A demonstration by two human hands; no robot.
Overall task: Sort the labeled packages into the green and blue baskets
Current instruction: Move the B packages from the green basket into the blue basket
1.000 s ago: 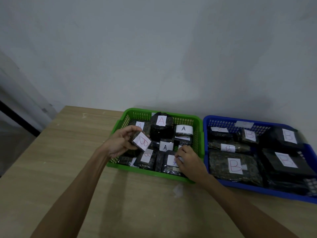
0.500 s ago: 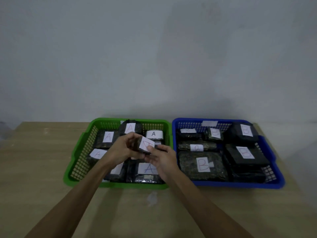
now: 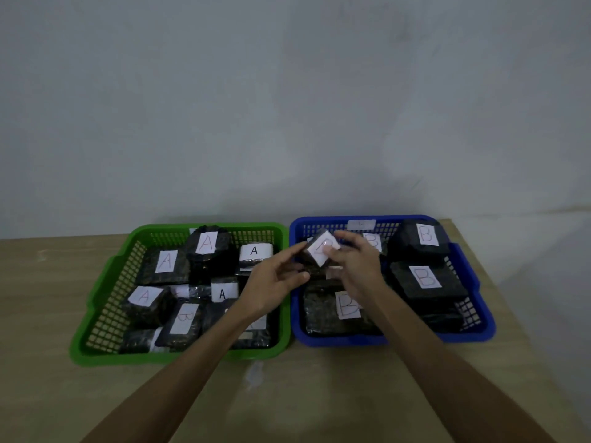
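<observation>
A small dark package with a red B on its white label (image 3: 320, 251) hangs over the near-left part of the blue basket (image 3: 361, 339). My right hand (image 3: 356, 266) grips it from the right, thumb on the label and fingers over its top. My left hand (image 3: 275, 284) pinches its left edge between forefinger and thumb, above the gap between the baskets. The green basket (image 3: 105, 318) on the left holds several dark packages labeled A (image 3: 206, 242) and one labeled B (image 3: 184, 318). Several B packages (image 3: 425, 276) lie in the blue basket.
Both baskets stand side by side on a light wooden table (image 3: 319, 394), close to a plain grey wall. The table's right edge runs just beyond the blue basket. A small pale smear (image 3: 254, 372) marks the wood in front of the green basket.
The B package came out of the green basket in my left hand, my right hand joined it, and both carried it rightward over the blue basket. The camera view also swung right.
</observation>
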